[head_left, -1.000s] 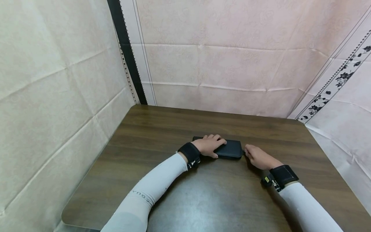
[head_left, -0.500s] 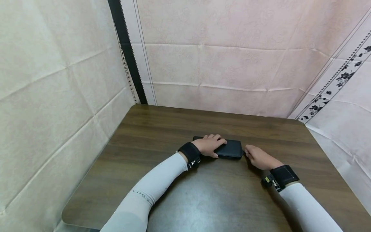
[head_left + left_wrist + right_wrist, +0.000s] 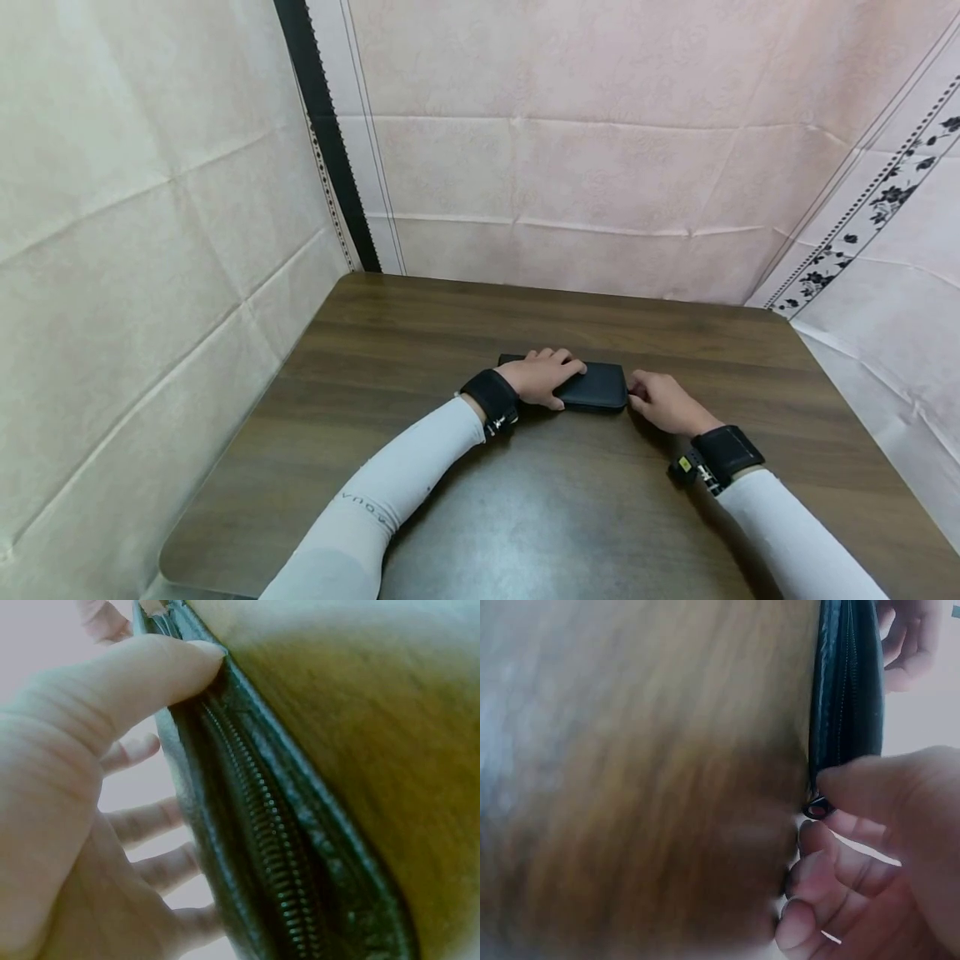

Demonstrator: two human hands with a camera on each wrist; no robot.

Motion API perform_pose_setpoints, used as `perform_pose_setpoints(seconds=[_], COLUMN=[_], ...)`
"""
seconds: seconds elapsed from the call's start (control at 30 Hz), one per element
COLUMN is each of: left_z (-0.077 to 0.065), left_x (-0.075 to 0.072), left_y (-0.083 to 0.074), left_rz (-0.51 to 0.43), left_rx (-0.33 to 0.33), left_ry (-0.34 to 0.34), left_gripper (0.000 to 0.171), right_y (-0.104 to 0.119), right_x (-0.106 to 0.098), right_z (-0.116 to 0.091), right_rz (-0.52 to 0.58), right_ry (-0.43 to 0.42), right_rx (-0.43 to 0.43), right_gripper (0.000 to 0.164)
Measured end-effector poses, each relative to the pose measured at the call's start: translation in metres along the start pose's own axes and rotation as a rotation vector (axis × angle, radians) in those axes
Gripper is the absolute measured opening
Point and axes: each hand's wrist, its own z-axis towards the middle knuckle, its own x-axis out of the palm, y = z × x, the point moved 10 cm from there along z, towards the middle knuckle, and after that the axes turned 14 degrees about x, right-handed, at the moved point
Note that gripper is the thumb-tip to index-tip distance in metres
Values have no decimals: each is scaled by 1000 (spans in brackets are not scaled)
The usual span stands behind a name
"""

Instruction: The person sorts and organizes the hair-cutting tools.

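A black zip wallet (image 3: 596,386) lies on the wooden table with its long side towards me. My left hand (image 3: 538,377) grips it across the left half, fingers spread over the top and the thumb (image 3: 161,675) on the near zipped edge. Two rows of zip teeth (image 3: 281,862) run close together along that edge. At the wallet's right end my right hand (image 3: 663,402) pinches about the small black zipper pull (image 3: 819,808), thumb against the wallet's corner. The remaining fingers (image 3: 814,876) of that hand are curled. How firmly the pull is held is partly hidden.
The brown wooden table (image 3: 375,333) has rounded corners and a back edge close to a pale cloth wall (image 3: 562,167). More cloth hangs on the left and right. Each wrist wears a black strap with a camera.
My right hand has shifted slightly left, closer to the wallet's end, and its index finger and thumb look less tightly folded. The left hand and wallet have stayed in place.
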Motion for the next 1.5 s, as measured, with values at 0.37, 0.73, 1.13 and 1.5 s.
perform_pose_setpoints(seconds=[0.37, 0.73, 1.13, 1.5], left_z=[0, 2, 2, 1], left_x=[-1, 0, 2, 1], left_y=[2, 3, 2, 2], left_rz=[-2, 10, 18, -4], left_rx=[-8, -17, -12, -22], left_ry=[-9, -22, -23, -19], left_gripper=[73, 72, 72, 73], right_y=[6, 3, 7, 8], right_x=[-2, 4, 4, 3], right_z=[-1, 0, -4, -7], right_rz=[-17, -43, -51, -48], right_ry=[15, 22, 12, 6], right_rx=[-36, -26, -75, -94], right_gripper=[11, 17, 20, 21])
